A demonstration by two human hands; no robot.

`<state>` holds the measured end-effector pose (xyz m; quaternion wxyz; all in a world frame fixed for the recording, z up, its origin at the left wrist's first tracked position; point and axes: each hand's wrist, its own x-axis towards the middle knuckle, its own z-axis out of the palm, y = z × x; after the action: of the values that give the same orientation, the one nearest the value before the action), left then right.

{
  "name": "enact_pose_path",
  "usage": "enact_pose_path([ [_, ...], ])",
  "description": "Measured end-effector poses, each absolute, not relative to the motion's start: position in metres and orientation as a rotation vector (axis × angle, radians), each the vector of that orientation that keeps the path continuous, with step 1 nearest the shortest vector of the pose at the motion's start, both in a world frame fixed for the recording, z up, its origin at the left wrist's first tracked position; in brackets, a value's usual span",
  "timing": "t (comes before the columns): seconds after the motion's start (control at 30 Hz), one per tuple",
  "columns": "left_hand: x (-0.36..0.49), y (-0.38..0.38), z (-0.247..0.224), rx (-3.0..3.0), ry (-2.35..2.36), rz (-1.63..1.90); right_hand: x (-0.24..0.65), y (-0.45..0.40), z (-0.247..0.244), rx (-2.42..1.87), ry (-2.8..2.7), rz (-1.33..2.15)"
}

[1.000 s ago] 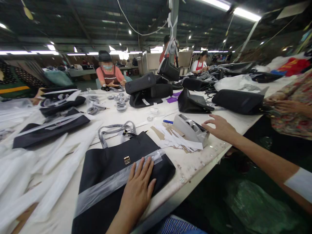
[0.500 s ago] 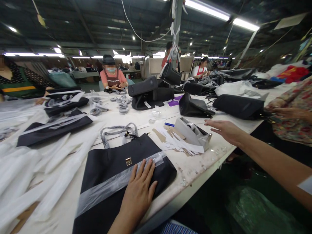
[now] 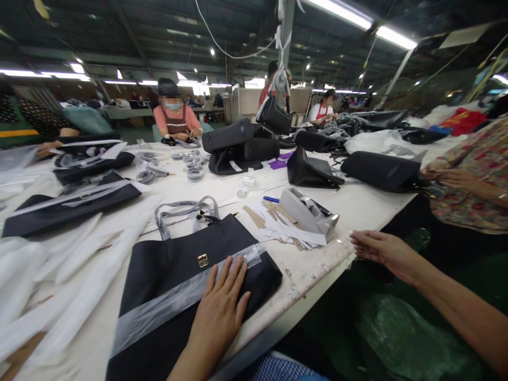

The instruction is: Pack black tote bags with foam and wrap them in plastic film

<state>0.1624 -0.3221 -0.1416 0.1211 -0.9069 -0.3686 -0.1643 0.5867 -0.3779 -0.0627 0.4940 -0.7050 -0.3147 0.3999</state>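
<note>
My left hand (image 3: 222, 304) lies flat, fingers stretched, over a clear plastic strip (image 3: 159, 309) running across a black handbag (image 3: 190, 241). A gold clasp (image 3: 203, 260) shows just above the strip. The bag's handles (image 3: 184, 211), wrapped in plastic film, lie beyond its top edge. My right hand (image 3: 387, 254) is off the table's front edge with thumb and fingers pinched together. Whatever is at its fingertips is too small to make out. Left of that hand stands a grey tape dispenser (image 3: 304, 211), beside loose paper strips (image 3: 283, 227).
Several black bags lie on the white table, among them one at the left (image 3: 75, 201) and one at the right (image 3: 381, 169). White wrapping sheets (image 3: 75, 286) spread at left. Co-workers sit around; a person in a flowered sleeve (image 3: 472, 164) is at right.
My right hand has come down from beside the tape dispenser to off the table edge, and its fingers have closed together. My left hand stays flat on the bag.
</note>
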Motion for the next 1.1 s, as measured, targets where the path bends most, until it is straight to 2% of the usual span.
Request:
enact_pose_path([
  [0.1,0.162,-0.322,-0.141,-2.642,-1.068,-0.480,0.596,-0.371,-0.091,-1.748,-0.803,0.869],
  [0.2,0.162,-0.322,-0.141,-2.634,-1.069,-0.486,0.614,-0.365,-0.103,-1.963,-1.047,0.629],
  [0.37,0.162,-0.323,-0.141,-2.645,-1.063,-0.499,0.639,-0.382,-0.093,-2.217,-1.667,-0.300],
  [0.4,0.162,-0.323,-0.141,-2.650,-1.067,-0.499,0.639,-0.388,-0.087,-2.188,-1.771,-0.436],
  [0.47,0.162,-0.323,-0.140,-2.659,-1.085,-0.499,0.633,-0.396,-0.072,-2.075,-1.988,-0.493],
  [0.63,0.163,-0.325,-0.136,-2.689,-1.169,-0.531,0.580,-0.390,-0.037,-1.724,-2.372,-0.139],
  [0.8,0.163,-0.329,-0.132,-2.740,-1.255,-0.554,0.486,-0.362,-0.020,-1.245,-2.425,0.333],
  [0.97,0.164,-0.330,-0.127,-2.778,-1.320,-0.544,0.415,-0.328,-0.018,-0.941,-2.301,0.955],
  [1.1,0.164,-0.331,-0.125,-2.806,-1.348,-0.537,0.397,-0.304,-0.038,-0.939,-1.805,1.599],
])
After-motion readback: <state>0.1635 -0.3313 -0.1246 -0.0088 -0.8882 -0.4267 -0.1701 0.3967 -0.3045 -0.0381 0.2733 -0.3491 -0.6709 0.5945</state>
